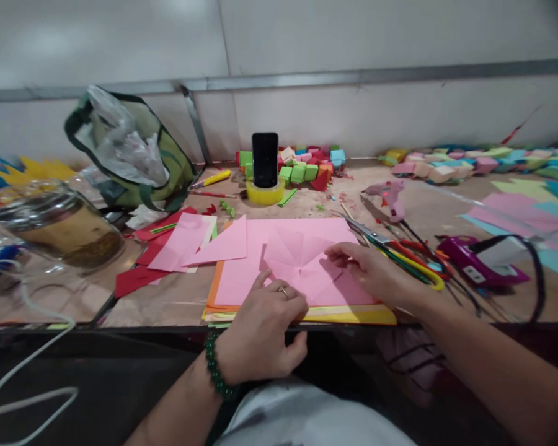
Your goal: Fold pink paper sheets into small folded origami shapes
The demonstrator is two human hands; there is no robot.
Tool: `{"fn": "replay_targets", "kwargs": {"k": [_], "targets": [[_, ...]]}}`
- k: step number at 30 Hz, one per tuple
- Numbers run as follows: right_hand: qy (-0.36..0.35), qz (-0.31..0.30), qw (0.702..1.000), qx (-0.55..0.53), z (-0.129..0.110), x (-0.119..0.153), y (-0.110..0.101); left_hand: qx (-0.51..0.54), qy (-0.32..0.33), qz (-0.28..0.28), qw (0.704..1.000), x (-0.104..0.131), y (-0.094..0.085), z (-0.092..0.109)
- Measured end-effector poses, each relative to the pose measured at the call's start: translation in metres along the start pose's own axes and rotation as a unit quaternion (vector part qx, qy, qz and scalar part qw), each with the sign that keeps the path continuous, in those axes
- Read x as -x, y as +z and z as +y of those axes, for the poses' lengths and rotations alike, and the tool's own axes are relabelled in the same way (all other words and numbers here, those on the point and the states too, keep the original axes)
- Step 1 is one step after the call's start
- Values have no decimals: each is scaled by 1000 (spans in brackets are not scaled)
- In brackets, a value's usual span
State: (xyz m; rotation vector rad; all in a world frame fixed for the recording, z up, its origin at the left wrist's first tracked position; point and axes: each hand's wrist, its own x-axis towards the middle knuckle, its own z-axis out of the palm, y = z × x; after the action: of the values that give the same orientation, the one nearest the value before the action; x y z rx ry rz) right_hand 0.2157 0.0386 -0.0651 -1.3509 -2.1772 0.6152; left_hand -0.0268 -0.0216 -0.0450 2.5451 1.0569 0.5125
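A creased square of pink origami paper [300, 257], fold lines meeting near its middle, lies on a stack of coloured sheets with a pink sheet [232, 286] on top. My left hand [270, 319], wearing a ring and a green bead bracelet, rests on the near left part of the square, fingers loosely bent and thumb apart. At the square's right edge, my right hand [360, 267] pinches the paper between thumb and fingertips. Folded pink pieces [223, 243] overlap the stack's left side.
Scissors [376, 235] and a pink glue gun [388, 197] lie right, near a purple tape dispenser [481, 266]. Behind the stack, a phone [265, 160] stands in a yellow tape roll [264, 194]. A glass jar [60, 229] and green bag [167, 167] are left.
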Motion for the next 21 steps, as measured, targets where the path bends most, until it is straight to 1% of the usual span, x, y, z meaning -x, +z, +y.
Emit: {"fn": "replay_targets", "kwargs": {"k": [2,3,4,5,7,9,12,14,18,21], "targets": [[-78,5,995,69,-14,2,-1,-10,3,2,1000,0,2,2],[-129,-1,986,109,-21,4,0,-15,6,6,1000,0,4,3],[-180,-28,974,138,-28,5,1,-19,9,9,1000,0,5,4],[-211,-58,963,159,-33,7,2,-24,11,11,1000,0,7,4],[-235,-81,950,190,-36,9,3,-33,14,11,999,0,9,5],[-222,-67,948,217,-29,10,0,-41,13,9,999,1,9,5],[-167,-22,954,250,-11,12,-8,-55,6,0,998,0,7,6],[-133,-4,951,280,-2,14,-14,-82,8,-12,996,-5,6,7],[-107,0,934,341,0,22,-16,-174,-1,-18,985,-24,8,11],[-110,22,933,343,-2,29,-11,-219,-4,-12,976,-42,14,13]]}}
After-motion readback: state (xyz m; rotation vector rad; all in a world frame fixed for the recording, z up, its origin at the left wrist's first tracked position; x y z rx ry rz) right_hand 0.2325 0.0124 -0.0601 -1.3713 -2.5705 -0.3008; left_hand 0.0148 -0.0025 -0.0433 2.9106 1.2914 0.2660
